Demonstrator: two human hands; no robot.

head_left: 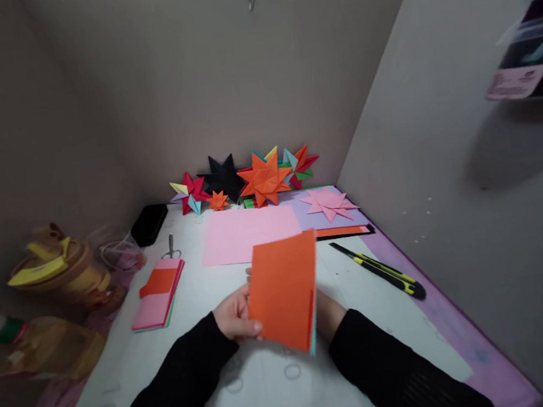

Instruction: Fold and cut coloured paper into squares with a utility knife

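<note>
An orange sheet of paper (pixel 284 296), with a light blue edge peeking out behind its lower right side, is held tilted up over the table. My left hand (pixel 239 312) grips its left edge, thumb in front and fingers partly behind. Behind the paper's right side is my right hand (pixel 328 313); its wrist shows, but its fingers are hidden by the sheet. Just beyond lies a pink sheet (pixel 250 230), flat on the table. To the right rests a black and yellow utility knife (pixel 379 272).
On the left are a stack of coloured paper (pixel 158 300), scissors (pixel 171 248) and a black phone-like object (pixel 150 224). Folded paper stars (pixel 265 177) lean against the back wall, and a pink star (pixel 329 204) lies at right. A bottle (pixel 39 347) and a basket (pixel 65 266) flank the table's left edge.
</note>
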